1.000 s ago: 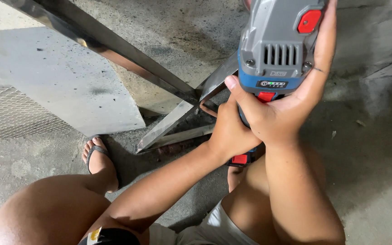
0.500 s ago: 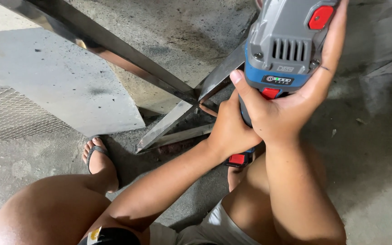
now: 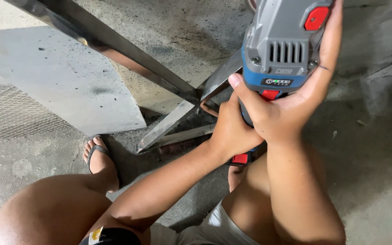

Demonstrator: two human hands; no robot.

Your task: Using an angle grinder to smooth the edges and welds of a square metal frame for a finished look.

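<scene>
Where the rough concrete floor [image 3: 377, 172] spreads under everything, a pale grey sheet [image 3: 64, 86] lies flat at the left with a patch of wire mesh [image 3: 10, 113] showing beside its lower edge. Across it runs a long shiny metal bar [image 3: 114, 47], slanting down from the upper left to a joint near the middle, where shorter polished bars [image 3: 173, 122] fan out toward the lower left and one more runs up toward the tool. The person squats over this frame, bare knees to either side, the left foot in a dark sandal [image 3: 97, 156] planted on the floor just beside the end of the shorter bars. Held up close to the camera is a grey and blue power tool [image 3: 282, 45] with red buttons and a row of vent slots, its body upright above the joint; its working end is hidden behind the hands, so I cannot tell whether it touches the metal. The right hand [image 3: 291, 109] is wrapped around the tool's lower body, thumb laid across the blue band, fingers reaching up the far side. The left hand [image 3: 232, 131] is closed around the tool's grip lower down, just under the right, the two hands touching. A small red part [image 3: 240, 159] of the tool shows below the left wrist.
</scene>
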